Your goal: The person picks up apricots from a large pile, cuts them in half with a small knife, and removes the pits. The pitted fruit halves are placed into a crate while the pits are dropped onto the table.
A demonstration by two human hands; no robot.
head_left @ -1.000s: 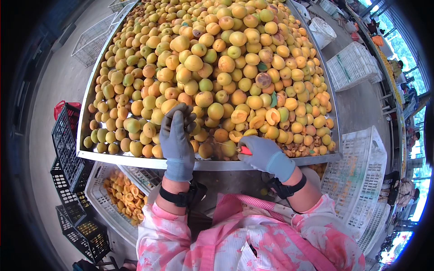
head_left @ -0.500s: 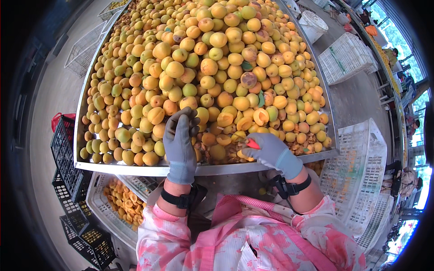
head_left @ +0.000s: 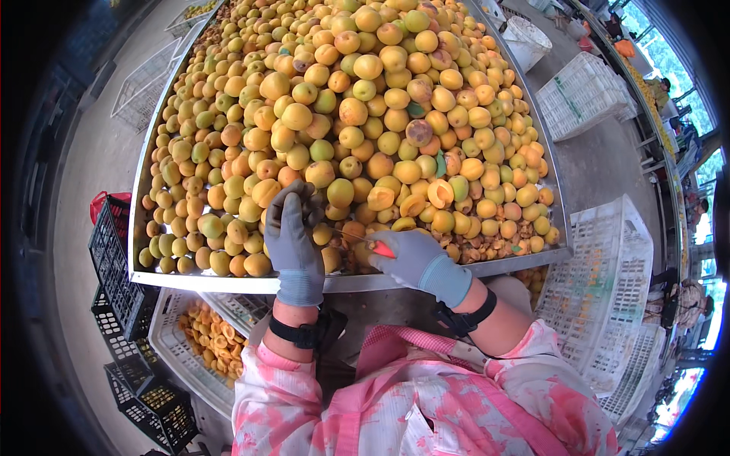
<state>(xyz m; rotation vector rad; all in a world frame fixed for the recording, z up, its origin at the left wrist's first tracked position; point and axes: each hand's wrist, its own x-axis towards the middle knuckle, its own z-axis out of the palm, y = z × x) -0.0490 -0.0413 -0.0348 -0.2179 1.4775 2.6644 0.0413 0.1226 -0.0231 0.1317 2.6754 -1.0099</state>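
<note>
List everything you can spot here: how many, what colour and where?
Table: one, silver, centre
Whole fruits: uncountable, yellow-orange to green, on table
Opened fruits: several, orange, table's near side
Brown scraps: many, brown, table's near right
Leaves: at least two, green, among fruits
Red-handled tool: one, red, table's near side
White crates: several, white, both sides
Fruit halves: many, orange, lower-left crate
Black crates: several, black, left
Red item: one, red, left
Bucket: one, white, upper right
People: count, colours unclear, far right
Wristbands: two, black, wrists
Sleeves: two, pink and white, lower edge
Left hand: one, grey-gloved, table's near side
Right hand: one, grey-gloved, on tool
</note>
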